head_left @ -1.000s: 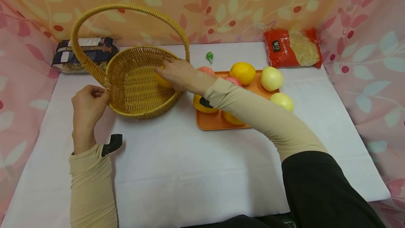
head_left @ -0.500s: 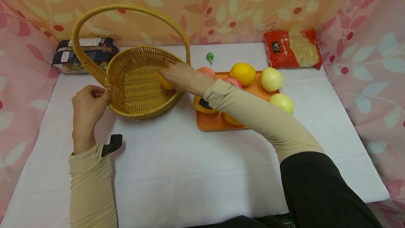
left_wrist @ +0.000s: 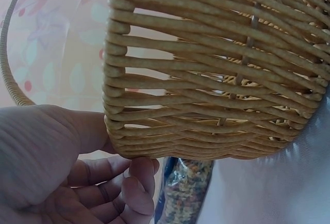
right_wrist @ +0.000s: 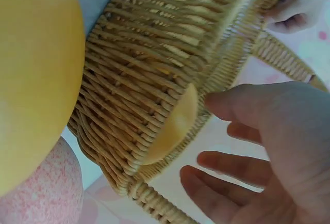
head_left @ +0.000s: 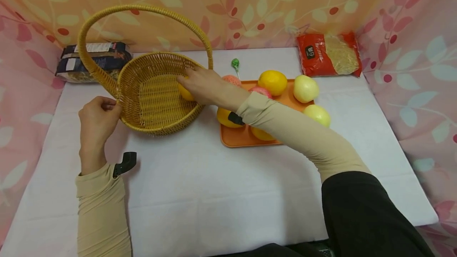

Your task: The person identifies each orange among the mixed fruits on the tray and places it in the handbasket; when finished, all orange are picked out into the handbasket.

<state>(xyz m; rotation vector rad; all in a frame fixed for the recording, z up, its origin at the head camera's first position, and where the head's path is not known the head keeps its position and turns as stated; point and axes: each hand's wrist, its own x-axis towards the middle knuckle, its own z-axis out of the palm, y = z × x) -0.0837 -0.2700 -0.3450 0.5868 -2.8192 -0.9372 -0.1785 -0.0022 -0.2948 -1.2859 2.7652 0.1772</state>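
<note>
My left hand pinches the left rim of the wicker basket, near the foot of its tall handle. Thumb and fingers meet on that rim in the left wrist view. Inside the basket, against its right wall, lies a yellow fruit. Over it and the right rim reaches my right hand. From the right wrist, the fingers of this hand are spread and loosely bent, with a gap between most of them and the fruit; whether the thumb touches it, I cannot tell.
Right of the basket, an orange tray holds yellow, pink and pale green fruits, partly under my right forearm. A green lollipop lies behind it. A red packet stands back right, a dark packet behind the basket's left side.
The yellow fruit sits slightly nearer the basket's right wall than a second ago. My right wrist has shifted a little to the right. My left hand keeps its hold on the rim.
</note>
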